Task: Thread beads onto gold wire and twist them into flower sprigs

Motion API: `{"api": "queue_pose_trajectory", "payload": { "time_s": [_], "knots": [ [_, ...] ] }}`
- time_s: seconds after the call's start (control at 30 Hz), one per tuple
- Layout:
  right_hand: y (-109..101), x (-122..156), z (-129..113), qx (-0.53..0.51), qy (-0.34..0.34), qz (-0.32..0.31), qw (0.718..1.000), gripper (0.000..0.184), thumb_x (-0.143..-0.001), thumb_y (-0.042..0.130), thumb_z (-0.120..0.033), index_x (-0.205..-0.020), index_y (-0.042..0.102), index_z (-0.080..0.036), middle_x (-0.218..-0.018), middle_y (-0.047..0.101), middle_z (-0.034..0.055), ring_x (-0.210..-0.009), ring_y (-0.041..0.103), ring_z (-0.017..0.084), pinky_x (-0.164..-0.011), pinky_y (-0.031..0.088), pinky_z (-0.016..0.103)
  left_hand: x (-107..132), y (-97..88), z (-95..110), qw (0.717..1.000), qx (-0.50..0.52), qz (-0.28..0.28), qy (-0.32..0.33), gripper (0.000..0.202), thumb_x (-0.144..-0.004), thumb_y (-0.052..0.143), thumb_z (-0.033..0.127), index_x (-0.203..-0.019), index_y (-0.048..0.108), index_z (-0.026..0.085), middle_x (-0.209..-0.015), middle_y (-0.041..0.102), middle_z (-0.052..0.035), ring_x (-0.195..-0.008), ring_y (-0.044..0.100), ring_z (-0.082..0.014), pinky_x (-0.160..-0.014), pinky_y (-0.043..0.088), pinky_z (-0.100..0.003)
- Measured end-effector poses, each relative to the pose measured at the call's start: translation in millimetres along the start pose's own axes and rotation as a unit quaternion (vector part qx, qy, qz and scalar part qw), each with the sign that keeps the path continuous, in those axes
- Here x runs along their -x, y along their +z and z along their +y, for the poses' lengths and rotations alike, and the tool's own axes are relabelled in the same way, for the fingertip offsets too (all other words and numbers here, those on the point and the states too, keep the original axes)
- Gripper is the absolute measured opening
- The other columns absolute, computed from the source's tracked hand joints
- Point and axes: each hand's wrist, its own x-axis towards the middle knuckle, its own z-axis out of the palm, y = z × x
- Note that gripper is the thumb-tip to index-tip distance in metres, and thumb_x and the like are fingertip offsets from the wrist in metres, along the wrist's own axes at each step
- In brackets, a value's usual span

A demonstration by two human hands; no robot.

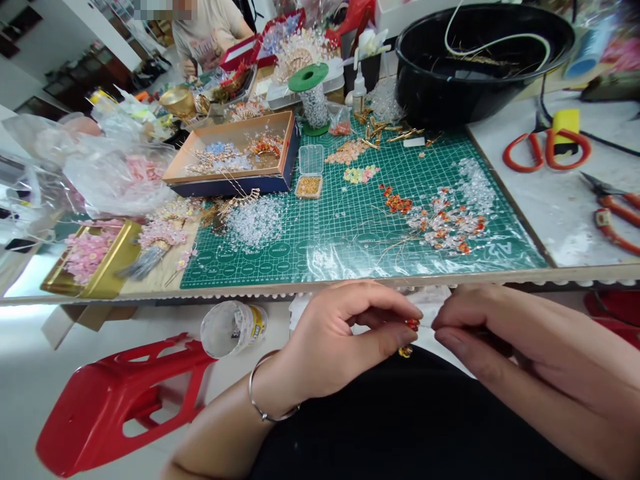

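Just past the table's front edge, above my lap, my left hand point(345, 337) pinches a small red-orange beaded piece point(412, 325) between thumb and fingers. A yellowish bead point(405, 351) hangs just below those fingertips. Close by on the right, my right hand point(493, 330) has thumb and forefinger pressed together. A fine wire seems to run from the beads into that pinch, though it is barely visible. On the green cutting mat point(330, 247) beyond lie wired clusters of clear and orange beads point(450, 223) and a small pile of orange-red beads point(397, 200).
Clear beads point(257, 223), an open box of gold beads point(309, 187), a wire spool point(314, 100) and a cardboard box point(235, 160) occupy the table. Orange-handled scissors point(547, 150) and pliers point(617, 213) lie right. A black basin point(480, 67) stands behind; a red stool point(125, 393) is below left.
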Motion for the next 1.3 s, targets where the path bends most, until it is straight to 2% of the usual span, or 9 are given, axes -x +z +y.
{"api": "queue_pose_trajectory", "payload": {
  "time_s": [0.23, 0.33, 0.43, 0.53, 0.7, 0.93, 1.07, 1.2, 1.3],
  "knots": [
    [5.7, 2.5, 2.3, 0.051, -0.075, 0.012, 0.996, 0.009, -0.101, 0.048, -0.019, -0.097, 0.054, -0.025, -0.074, 0.066, -0.0011, -0.06, 0.064, 0.013, -0.053, 0.049, 0.024, -1.3, -1.2, 5.5, 0.995, -0.089, -0.025, 0.029, 0.01, -0.088, 0.075, 0.023, -0.096, 0.076, 0.016, -0.09, 0.073, -0.0045, -0.078, 0.065, -0.0119, -0.077, 0.053, -0.023],
    [6.8, 2.5, 3.0, 0.051, -0.09, 0.015, 0.994, 0.01, -0.1, 0.049, -0.017, -0.094, 0.054, -0.023, -0.071, 0.064, -0.0013, -0.057, 0.062, 0.012, -0.053, 0.047, 0.024, -0.1, -1.9, 6.3, 0.998, -0.057, -0.039, 0.004, 0.025, -0.085, 0.077, 0.021, -0.109, 0.072, 0.018, -0.099, 0.073, -0.0045, -0.082, 0.064, -0.0121, -0.081, 0.052, -0.024],
    [7.3, 3.6, 3.3, 0.035, -0.101, 0.03, 0.994, 0.011, -0.098, 0.049, -0.013, -0.096, 0.056, -0.021, -0.075, 0.07, 0.0011, -0.063, 0.066, 0.012, -0.058, 0.049, 0.024, 0.9, -1.5, 5.6, 0.998, -0.01, -0.042, -0.038, 0.034, -0.084, 0.078, 0.02, -0.116, 0.068, 0.019, -0.101, 0.073, -0.0046, -0.081, 0.062, -0.012, -0.078, 0.05, -0.024],
    [7.1, 6.0, 4.0, 0.038, -0.104, 0.05, 0.993, 0.012, -0.097, 0.051, -0.012, -0.093, 0.058, -0.02, -0.077, 0.073, 0.0028, -0.064, 0.068, 0.013, -0.06, 0.051, 0.024, 0.6, -0.7, 5.4, 0.995, 0.014, -0.032, -0.091, 0.033, -0.083, 0.08, 0.025, -0.113, 0.068, 0.019, -0.095, 0.071, -0.0035, -0.076, 0.059, -0.0112, -0.073, 0.047, -0.024],
    [5.0, 10.6, 6.9, 0.064, -0.107, 0.06, 0.99, 0.012, -0.095, 0.051, -0.014, -0.093, 0.06, -0.021, -0.069, 0.07, 0.0015, -0.056, 0.066, 0.013, -0.053, 0.049, 0.024, -1.2, -0.4, 6.8, 0.988, 0.042, -0.022, -0.149, 0.023, -0.078, 0.085, 0.031, -0.091, 0.073, 0.016, -0.082, 0.067, -0.001, -0.076, 0.059, -0.0114, -0.073, 0.047, -0.024],
    [5.8, 8.6, 3.8, 0.049, -0.094, 0.071, 0.992, 0.014, -0.097, 0.049, -0.013, -0.093, 0.058, -0.023, -0.068, 0.074, 0.0001, -0.051, 0.067, 0.011, -0.049, 0.05, 0.021, -0.9, 6.1, -3.3, 0.985, 0.14, 0.0, -0.1, 0.016, -0.08, 0.083, 0.029, -0.087, 0.075, 0.017, -0.083, 0.069, -0.0019, -0.072, 0.064, -0.0112, -0.07, 0.052, -0.024],
    [10.3, 11.1, 1.0, 0.043, -0.039, 0.083, 0.995, 0.01, -0.099, 0.049, -0.019, -0.093, 0.053, -0.026, -0.063, 0.068, -0.0037, -0.047, 0.063, 0.011, -0.045, 0.049, 0.021, 0.3, 11.2, -9.4, 0.971, 0.225, 0.003, -0.081, 0.01, -0.083, 0.081, 0.021, -0.087, 0.072, 0.016, -0.082, 0.071, -0.0021, -0.074, 0.068, -0.0108, -0.068, 0.055, -0.022],
    [15.0, 17.1, 0.2, 0.03, -0.011, 0.084, 0.996, 0.009, -0.096, 0.049, -0.019, -0.094, 0.046, -0.027, -0.057, 0.059, -0.0066, -0.039, 0.055, 0.011, -0.036, 0.044, 0.019, 1.0, 13.2, -11.2, 0.963, 0.259, 0.017, -0.068, 0.02, -0.082, 0.082, 0.018, -0.095, 0.067, 0.018, -0.085, 0.074, -0.0008, -0.072, 0.071, -0.0093, -0.069, 0.057, -0.02],
    [17.7, 18.1, -0.6, 0.038, -0.01, 0.077, 0.996, 0.013, -0.093, 0.048, -0.015, -0.091, 0.044, -0.027, -0.055, 0.055, -0.0075, -0.039, 0.052, 0.011, -0.035, 0.043, 0.019, 1.4, 12.9, -11.3, 0.966, 0.251, 0.021, -0.058, 0.028, -0.081, 0.083, 0.018, -0.1, 0.063, 0.018, -0.087, 0.076, -0.0011, -0.073, 0.072, -0.0098, -0.069, 0.056, -0.019]
  ]
}}
